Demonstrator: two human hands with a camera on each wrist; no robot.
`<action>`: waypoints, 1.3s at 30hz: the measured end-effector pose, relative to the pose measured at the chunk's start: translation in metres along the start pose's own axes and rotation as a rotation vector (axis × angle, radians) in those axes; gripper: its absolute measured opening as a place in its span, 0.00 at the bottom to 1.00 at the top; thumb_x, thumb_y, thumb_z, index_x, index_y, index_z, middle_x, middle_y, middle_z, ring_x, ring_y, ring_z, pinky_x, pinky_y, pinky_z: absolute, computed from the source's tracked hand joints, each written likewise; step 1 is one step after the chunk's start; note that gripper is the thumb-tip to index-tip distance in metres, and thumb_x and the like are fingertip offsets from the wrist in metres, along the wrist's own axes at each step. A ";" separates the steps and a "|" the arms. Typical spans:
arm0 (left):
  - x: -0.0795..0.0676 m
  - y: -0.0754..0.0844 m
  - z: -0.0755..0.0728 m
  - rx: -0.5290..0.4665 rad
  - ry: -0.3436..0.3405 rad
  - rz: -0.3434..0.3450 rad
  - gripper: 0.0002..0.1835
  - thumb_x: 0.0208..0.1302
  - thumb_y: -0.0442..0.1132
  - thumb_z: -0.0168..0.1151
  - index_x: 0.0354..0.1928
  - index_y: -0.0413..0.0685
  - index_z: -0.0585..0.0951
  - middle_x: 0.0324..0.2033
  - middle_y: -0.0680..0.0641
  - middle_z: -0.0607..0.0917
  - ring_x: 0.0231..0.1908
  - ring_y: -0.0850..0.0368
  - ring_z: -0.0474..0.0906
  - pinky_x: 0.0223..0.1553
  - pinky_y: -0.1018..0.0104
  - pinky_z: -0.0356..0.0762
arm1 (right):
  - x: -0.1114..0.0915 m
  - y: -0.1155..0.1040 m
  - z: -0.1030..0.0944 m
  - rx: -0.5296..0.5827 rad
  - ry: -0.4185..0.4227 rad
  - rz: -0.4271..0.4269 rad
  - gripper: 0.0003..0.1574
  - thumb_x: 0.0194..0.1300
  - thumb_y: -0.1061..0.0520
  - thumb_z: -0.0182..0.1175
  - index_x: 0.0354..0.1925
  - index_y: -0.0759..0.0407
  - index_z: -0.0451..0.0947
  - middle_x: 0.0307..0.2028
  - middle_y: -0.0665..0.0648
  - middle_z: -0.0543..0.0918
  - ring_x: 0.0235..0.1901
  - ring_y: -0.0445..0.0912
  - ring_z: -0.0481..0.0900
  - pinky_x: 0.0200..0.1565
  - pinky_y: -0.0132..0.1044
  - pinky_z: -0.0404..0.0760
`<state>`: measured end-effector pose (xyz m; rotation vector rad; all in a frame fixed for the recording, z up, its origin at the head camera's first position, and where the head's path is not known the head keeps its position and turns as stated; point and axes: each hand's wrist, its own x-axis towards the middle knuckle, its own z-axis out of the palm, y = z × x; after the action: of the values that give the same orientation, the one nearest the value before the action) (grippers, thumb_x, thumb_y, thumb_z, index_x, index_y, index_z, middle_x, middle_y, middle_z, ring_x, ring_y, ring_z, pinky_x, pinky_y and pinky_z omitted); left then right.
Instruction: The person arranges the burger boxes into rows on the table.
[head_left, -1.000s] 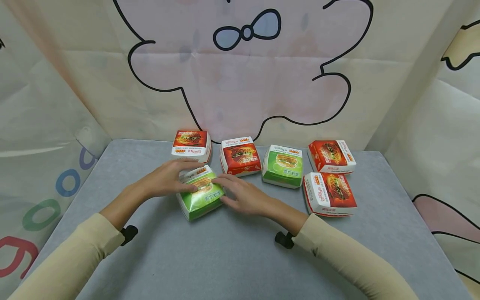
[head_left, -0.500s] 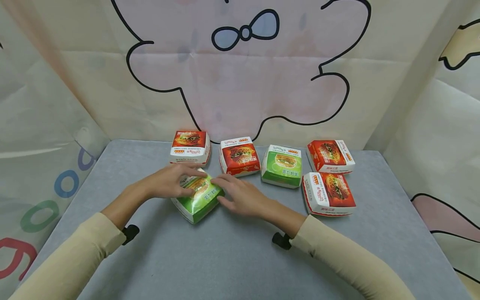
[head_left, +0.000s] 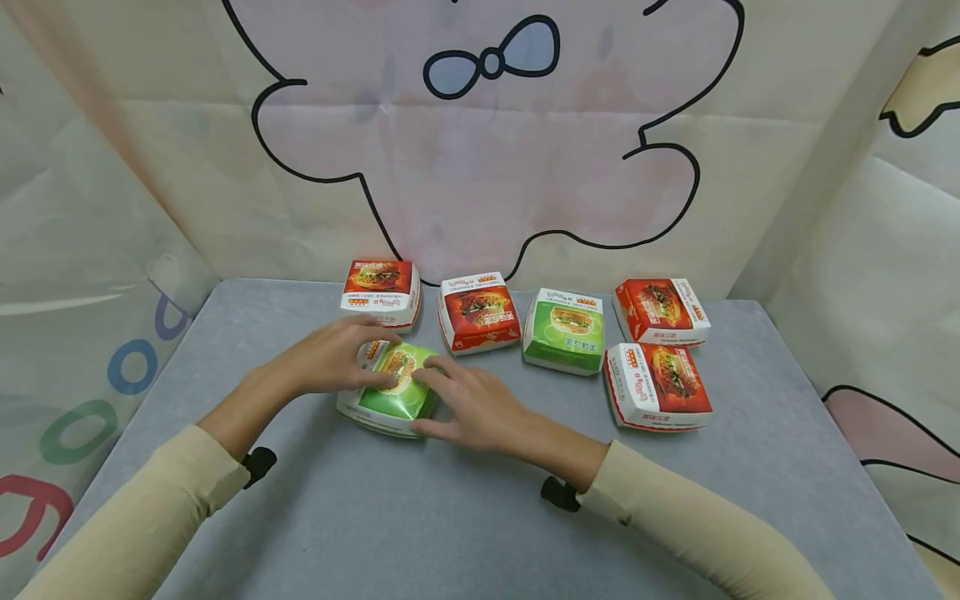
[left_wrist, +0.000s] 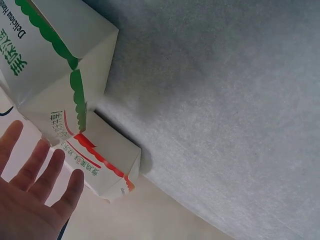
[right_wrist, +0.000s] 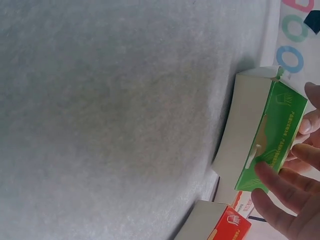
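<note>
In the head view, a green-and-white burger box (head_left: 390, 404) sits on the table in front of me, left of the middle. My left hand (head_left: 337, 357) lies over its far left side, with thumb and fingers spread. The left wrist view shows those fingers (left_wrist: 50, 175) nearly straight beside the box (left_wrist: 40, 55). From the right, my right hand (head_left: 476, 404) touches the same box, thumb at its near right corner, other fingertips over its top. In the right wrist view, loosely bent fingers (right_wrist: 285, 192) meet the box's green side (right_wrist: 277, 130).
Behind are a red-and-white burger box (head_left: 380, 292), a red box (head_left: 478, 312) and another green box (head_left: 564, 332). Two more red-and-white boxes (head_left: 662, 312) stand at the right, one in front of the other. A printed cloth backdrop (head_left: 480, 167) rises behind the grey table (head_left: 480, 533).
Between my hands, the green burger box has turned on the table and shifted slightly to the left. My right hand's thumb has moved toward its near edge. The other boxes stay put.
</note>
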<state>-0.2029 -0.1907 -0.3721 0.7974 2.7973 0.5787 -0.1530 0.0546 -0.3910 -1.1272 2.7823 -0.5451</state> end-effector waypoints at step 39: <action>-0.001 0.001 0.000 -0.014 0.018 -0.022 0.23 0.58 0.58 0.71 0.47 0.50 0.85 0.41 0.51 0.84 0.39 0.53 0.77 0.37 0.57 0.76 | -0.002 -0.008 0.000 0.033 0.007 -0.071 0.31 0.68 0.51 0.63 0.67 0.54 0.72 0.62 0.55 0.74 0.48 0.45 0.80 0.48 0.39 0.81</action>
<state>-0.2016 -0.1906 -0.3716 0.7609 2.8114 0.6038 -0.1457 0.0507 -0.3879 -1.2238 2.7372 -0.6009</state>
